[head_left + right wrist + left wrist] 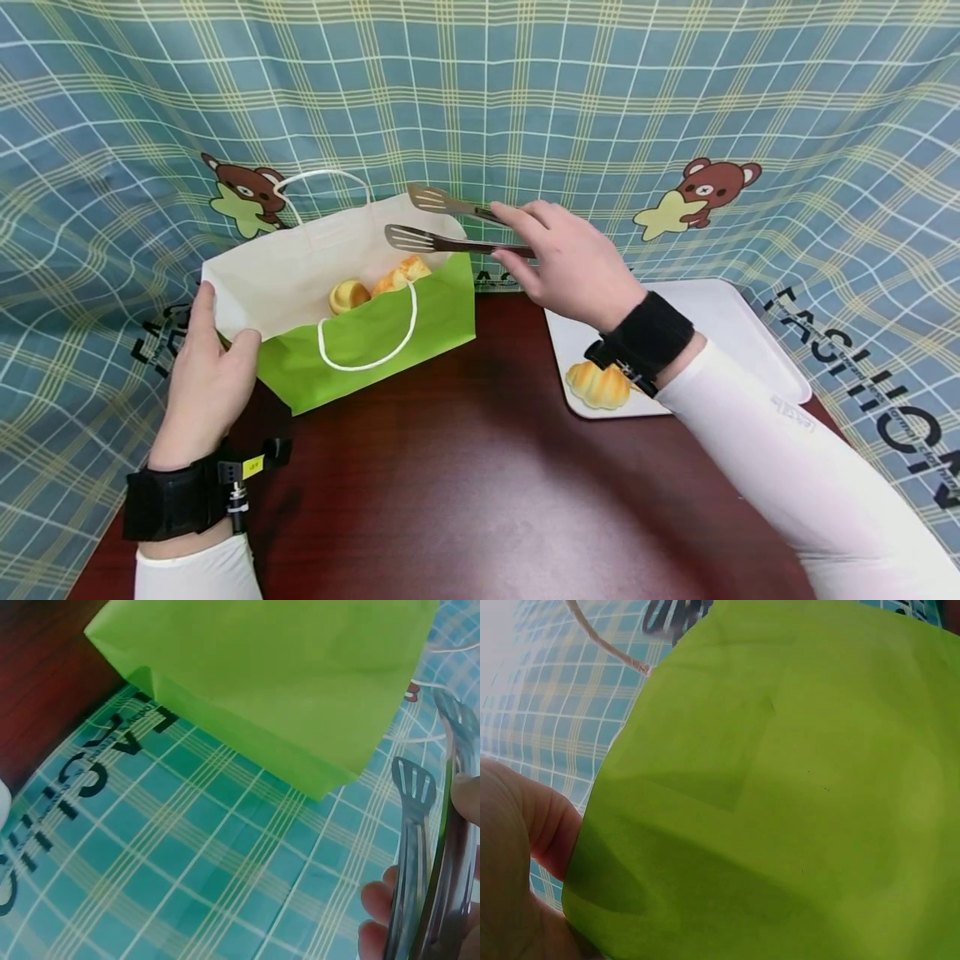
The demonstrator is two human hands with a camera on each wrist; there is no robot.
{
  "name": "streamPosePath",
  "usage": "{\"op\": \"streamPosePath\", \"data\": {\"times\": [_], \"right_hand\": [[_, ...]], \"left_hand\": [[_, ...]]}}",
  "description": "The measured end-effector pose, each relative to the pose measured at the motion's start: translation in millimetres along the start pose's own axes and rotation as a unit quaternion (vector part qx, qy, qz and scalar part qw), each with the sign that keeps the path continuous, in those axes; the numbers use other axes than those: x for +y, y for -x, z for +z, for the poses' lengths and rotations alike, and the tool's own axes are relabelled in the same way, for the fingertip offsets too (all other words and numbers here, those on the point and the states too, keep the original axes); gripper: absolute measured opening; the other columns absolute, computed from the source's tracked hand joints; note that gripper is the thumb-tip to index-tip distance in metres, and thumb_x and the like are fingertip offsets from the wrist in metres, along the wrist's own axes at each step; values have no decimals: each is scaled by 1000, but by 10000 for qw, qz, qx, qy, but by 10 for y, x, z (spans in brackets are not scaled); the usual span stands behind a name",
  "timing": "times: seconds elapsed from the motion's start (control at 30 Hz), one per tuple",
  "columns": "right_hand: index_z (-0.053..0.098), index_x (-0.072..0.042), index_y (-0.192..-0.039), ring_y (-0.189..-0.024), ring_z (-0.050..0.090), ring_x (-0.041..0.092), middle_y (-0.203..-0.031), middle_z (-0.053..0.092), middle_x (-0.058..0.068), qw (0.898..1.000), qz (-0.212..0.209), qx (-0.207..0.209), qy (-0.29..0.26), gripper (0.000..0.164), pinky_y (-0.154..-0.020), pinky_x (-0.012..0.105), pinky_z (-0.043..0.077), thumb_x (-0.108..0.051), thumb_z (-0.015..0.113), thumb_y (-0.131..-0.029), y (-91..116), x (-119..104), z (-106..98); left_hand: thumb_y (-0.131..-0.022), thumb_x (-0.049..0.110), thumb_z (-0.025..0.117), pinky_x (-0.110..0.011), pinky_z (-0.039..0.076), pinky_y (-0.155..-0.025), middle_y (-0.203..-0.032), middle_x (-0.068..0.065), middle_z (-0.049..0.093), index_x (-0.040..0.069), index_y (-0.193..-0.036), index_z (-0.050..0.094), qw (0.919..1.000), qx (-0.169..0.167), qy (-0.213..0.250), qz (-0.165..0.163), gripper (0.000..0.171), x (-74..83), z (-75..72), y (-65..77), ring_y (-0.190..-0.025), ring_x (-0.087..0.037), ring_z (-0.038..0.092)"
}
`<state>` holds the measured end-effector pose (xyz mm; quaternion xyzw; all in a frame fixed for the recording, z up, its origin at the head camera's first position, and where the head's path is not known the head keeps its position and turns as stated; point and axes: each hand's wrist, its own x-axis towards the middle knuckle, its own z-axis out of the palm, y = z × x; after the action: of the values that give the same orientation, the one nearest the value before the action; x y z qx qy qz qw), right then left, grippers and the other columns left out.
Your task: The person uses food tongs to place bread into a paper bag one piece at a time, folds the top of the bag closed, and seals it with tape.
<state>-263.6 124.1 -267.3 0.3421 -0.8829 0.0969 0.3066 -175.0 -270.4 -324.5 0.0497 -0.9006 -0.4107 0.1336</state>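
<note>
A green paper bag (pixel 360 350) with a white inside and white cord handles stands on the table at the left, its top wide apart. Two breads lie inside: a round yellow roll (pixel 349 297) and an orange-brown bread (pixel 402 273), partly hidden by the front wall. My left hand (pixel 213 375) grips the bag's left edge, also filling the left wrist view with green paper (pixel 780 772). In my right hand (pixel 573 262) is a pair of metal tongs (pixel 457 244), seen too in the right wrist view (pixel 431 847). Their slotted tips are apart, above the bag's opening, with nothing between them.
A white tray (pixel 720 325) lies at the right under my right forearm. On its near left corner sits a ridged golden bread (pixel 598 384), partly behind the wrist strap. A checked cloth (pixel 525 100) with bears hangs around the dark red table (pixel 480 492).
</note>
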Motion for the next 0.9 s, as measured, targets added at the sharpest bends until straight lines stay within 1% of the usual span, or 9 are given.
{"op": "streamPosePath", "data": {"times": [0.1,0.23,0.4,0.43,0.5,0.6,0.7,0.77,0.9], "right_hand": [[41,-23,-144,-96,53,19,-112,57,4,9996,292,-10,-63,57,-80,37,46,-46,52,-93,146,54,-40],[39,-27,-145,-97,52,18,-114,56,3,9974,681,2,-227,58,-78,37,45,-48,51,-93,314,127,-71],[42,-27,-143,-86,47,15,-110,56,2,9947,947,91,-394,56,-72,33,38,-48,51,-93,499,195,-93],[43,-26,-143,-84,45,15,-109,55,1,9939,997,99,-450,56,-70,33,37,-48,52,-93,536,205,-94],[44,-26,-142,-85,46,13,-112,56,1,9923,1094,116,-565,55,-71,32,37,-47,53,-92,604,223,-90],[44,-26,-142,-84,45,12,-109,56,-1,9897,1255,117,-686,57,-71,31,37,-48,55,-91,703,256,-73],[43,-23,-143,-85,46,13,-109,56,0,9868,1451,33,-724,61,-73,33,38,-50,55,-90,807,303,-43],[42,-20,-144,-86,47,15,-108,56,3,9846,1585,-63,-738,64,-74,35,39,-52,54,-90,883,341,-24],[38,-17,-146,-86,46,17,-106,55,4,9787,1894,-379,-700,69,-74,37,38,-55,52,-90,1031,433,15]], "left_hand": [[-96,29,31,-56,23,-88,-158,7,-5,36,-148,-14,10000,6,-11,31,70,-4,-3,0,-141,-32,14],[-96,29,31,-57,23,-90,-158,6,-4,36,-148,-14,10000,2,-4,31,70,-7,-5,4,-142,-33,12],[-96,29,31,-56,24,-88,-158,5,-4,37,-148,-15,10000,-10,7,32,70,-19,-4,12,-141,-34,15],[-96,29,31,-57,24,-90,-158,5,-4,37,-148,-15,10000,-10,7,33,70,-21,-5,13,-141,-34,14],[-96,30,31,-58,24,-92,-158,6,-5,37,-148,-14,10000,-15,11,34,69,-25,-7,13,-142,-33,12],[-96,30,31,-61,23,-97,-158,5,-5,37,-148,-14,10000,-34,34,37,69,-21,-8,16,-142,-33,9],[-96,30,30,-62,23,-97,-158,5,-5,37,-149,-14,10000,-34,15,48,69,-9,-9,23,-143,-34,9],[-96,30,30,-61,23,-95,-158,4,-4,37,-149,-14,10000,-22,-16,49,69,-2,-10,30,-142,-35,10],[-96,31,30,-59,25,-91,-158,4,-2,37,-148,-14,10000,-23,-51,33,69,-5,-21,32,-140,-37,16]]}}
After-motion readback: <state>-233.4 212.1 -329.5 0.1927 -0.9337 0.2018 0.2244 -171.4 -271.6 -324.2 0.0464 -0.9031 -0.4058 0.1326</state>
